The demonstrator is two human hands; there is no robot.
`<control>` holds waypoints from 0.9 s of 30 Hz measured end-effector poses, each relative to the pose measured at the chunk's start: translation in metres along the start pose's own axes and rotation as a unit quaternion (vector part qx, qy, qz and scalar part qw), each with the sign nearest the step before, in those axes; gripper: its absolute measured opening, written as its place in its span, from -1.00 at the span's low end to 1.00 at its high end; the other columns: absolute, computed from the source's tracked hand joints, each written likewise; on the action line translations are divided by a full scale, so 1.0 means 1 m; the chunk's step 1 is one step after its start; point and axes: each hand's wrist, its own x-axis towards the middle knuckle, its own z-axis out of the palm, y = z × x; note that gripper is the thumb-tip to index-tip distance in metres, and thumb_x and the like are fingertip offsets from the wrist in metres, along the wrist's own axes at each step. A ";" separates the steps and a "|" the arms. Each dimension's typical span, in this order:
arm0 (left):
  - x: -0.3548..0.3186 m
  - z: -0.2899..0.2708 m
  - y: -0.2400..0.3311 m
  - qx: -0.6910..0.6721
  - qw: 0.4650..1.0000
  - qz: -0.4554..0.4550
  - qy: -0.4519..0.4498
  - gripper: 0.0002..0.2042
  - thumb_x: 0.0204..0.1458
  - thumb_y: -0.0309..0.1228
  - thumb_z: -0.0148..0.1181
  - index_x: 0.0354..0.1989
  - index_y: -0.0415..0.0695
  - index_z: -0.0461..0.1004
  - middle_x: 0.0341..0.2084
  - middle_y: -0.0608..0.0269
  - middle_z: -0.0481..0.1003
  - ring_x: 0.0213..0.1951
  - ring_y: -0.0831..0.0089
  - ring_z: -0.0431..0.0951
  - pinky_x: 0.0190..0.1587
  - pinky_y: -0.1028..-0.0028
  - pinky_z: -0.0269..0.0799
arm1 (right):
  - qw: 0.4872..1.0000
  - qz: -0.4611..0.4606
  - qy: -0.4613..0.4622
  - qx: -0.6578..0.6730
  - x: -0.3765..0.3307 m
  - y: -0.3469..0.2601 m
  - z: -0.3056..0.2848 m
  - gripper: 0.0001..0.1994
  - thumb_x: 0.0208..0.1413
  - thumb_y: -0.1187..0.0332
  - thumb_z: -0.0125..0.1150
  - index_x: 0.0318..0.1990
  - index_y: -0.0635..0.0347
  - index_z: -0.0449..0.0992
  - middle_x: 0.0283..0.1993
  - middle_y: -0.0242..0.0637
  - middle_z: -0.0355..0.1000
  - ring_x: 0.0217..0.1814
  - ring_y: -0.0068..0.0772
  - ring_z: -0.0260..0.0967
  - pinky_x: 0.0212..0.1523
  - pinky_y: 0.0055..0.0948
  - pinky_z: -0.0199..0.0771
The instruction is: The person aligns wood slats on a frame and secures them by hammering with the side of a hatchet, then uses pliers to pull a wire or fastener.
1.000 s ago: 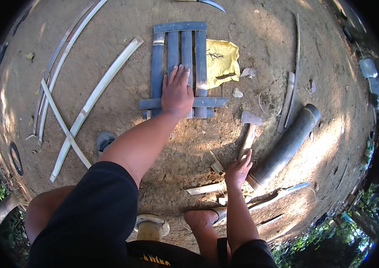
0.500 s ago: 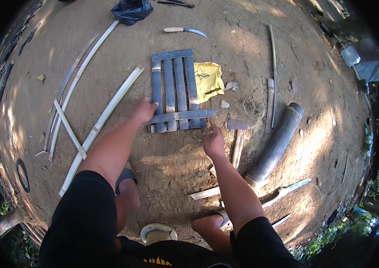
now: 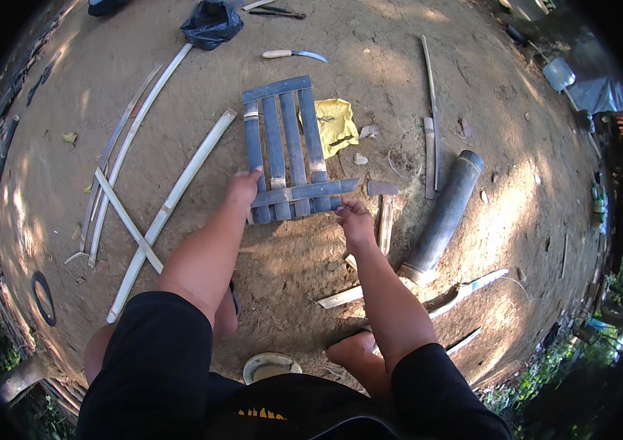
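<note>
A rack of dark bamboo slats [image 3: 293,132] lies in front of me: several lengthwise slats with a crosspiece at the far end and another near the close end. The near crosspiece [image 3: 311,191] sticks out past the right side at a slant. My left hand [image 3: 242,189] grips the rack's lower left side, thumb lying on top. At the lower right corner, my right hand [image 3: 356,220] is closed with its fingertips at the slat ends. The rack seems slightly raised on the near side. A crumpled yellow sheet [image 3: 337,128] lies against its right side.
Right of the rack lie a hatchet [image 3: 383,192], a thick bamboo tube [image 3: 447,213] and a large blade [image 3: 480,282]. Beyond it is a curved knife [image 3: 293,54] and a black plastic bag [image 3: 211,24]. Long pale bamboo strips [image 3: 179,198] lie left; a bowl [image 3: 271,365] stands near me.
My right hand has closed at the rack's lower right corner, where its fingers were apart before. The rack has turned slightly and its near side appears lifted. My view has shifted a little.
</note>
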 end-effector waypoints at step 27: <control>-0.253 -0.073 0.105 -0.622 0.560 0.510 -0.198 -0.47 0.26 0.20 0.00 -0.31 -0.11 0.44 -0.48 0.18 0.47 -0.39 0.28 0.48 -0.13 0.24 0.47 | 0.681 -0.679 -0.093 -0.258 -0.357 -0.193 0.037 -0.60 0.00 0.20 0.52 -0.09 0.25 0.57 -0.02 -0.03 0.56 0.07 -0.01 0.57 0.09 -0.18 0.60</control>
